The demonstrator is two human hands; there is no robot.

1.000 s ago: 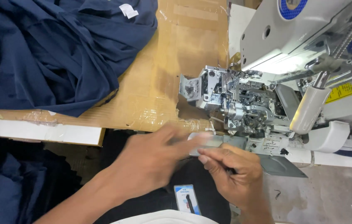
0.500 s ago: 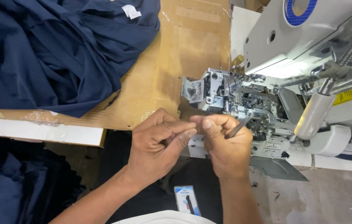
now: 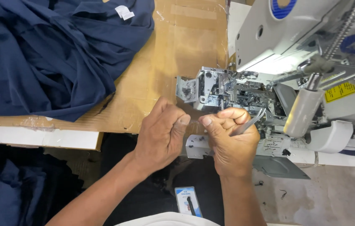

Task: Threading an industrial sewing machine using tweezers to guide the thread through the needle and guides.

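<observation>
My left hand and my right hand are close together in front of the open metal mechanism of a white sewing machine. The right hand is closed around metal tweezers, whose tips point up and right toward the mechanism. The left hand's thumb and fingers are pinched together near the right thumb; a fine thread may run between them, but it is too thin to tell.
A heap of dark navy fabric lies on a cardboard-covered table at the left. More navy fabric hangs below the table edge. A small blue packet rests on my lap. The grey floor shows at the lower right.
Both hands have risen from the machine's lower front plate toward the mechanism and drawn closer together. The tweezers now point up toward the machine.
</observation>
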